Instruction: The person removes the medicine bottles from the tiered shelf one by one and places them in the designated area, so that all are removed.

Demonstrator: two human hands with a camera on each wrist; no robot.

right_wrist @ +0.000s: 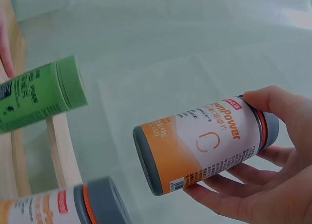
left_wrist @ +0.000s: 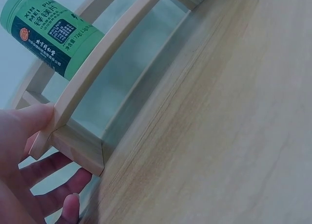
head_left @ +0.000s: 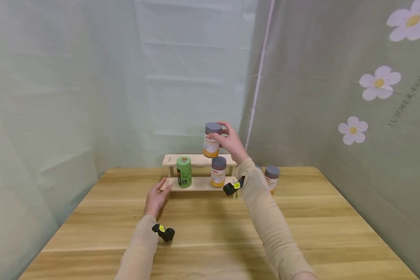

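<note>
My right hand [head_left: 232, 142] grips a supplement bottle [right_wrist: 200, 143] with a grey lid and a white and orange label, held upright above the top step of a two-step wooden rack [head_left: 198, 184]. The thumb and fingers wrap round it near the lid. My left hand [head_left: 156, 200] holds the left end of the rack's lower step, thumb on top and fingers beneath in the left wrist view. On that lower step stand a green bottle [head_left: 184, 173] at the left and a second grey-lidded bottle [head_left: 218, 172] at the right.
Another grey-lidded bottle [head_left: 272, 179] stands on the wooden table [head_left: 196, 241] right of the rack, with one more partly hidden behind my right forearm. A pale curtain [head_left: 196, 70] hangs behind, and a flowered one borders the right side.
</note>
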